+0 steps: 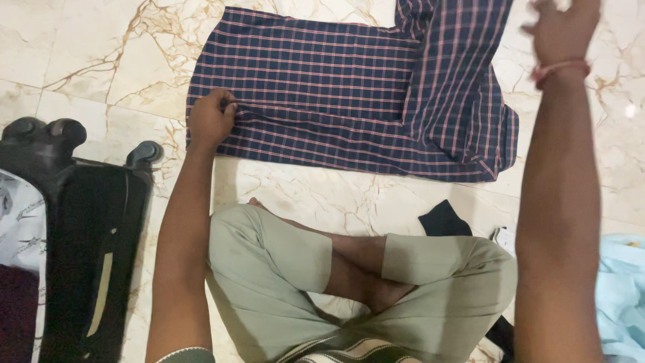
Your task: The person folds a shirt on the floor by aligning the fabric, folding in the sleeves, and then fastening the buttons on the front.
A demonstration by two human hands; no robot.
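Note:
A navy checked shirt [322,87] with thin red and white lines lies spread flat on the marble floor [94,60] in front of me. My left hand [211,119] pinches a fold at the shirt's left edge. My right hand [561,30] is raised at the top right, past the shirt's folded right part, blurred and partly cut by the frame edge; I cannot tell if its fingers grip cloth. It wears a red thread at the wrist. My crossed legs [349,282] in pale green trousers fill the lower middle.
An open black wheeled suitcase [87,249] lies at the left with clothes inside. A black cloth piece [443,220] rests by my right knee. Light blue fabric [621,296] sits at the right edge.

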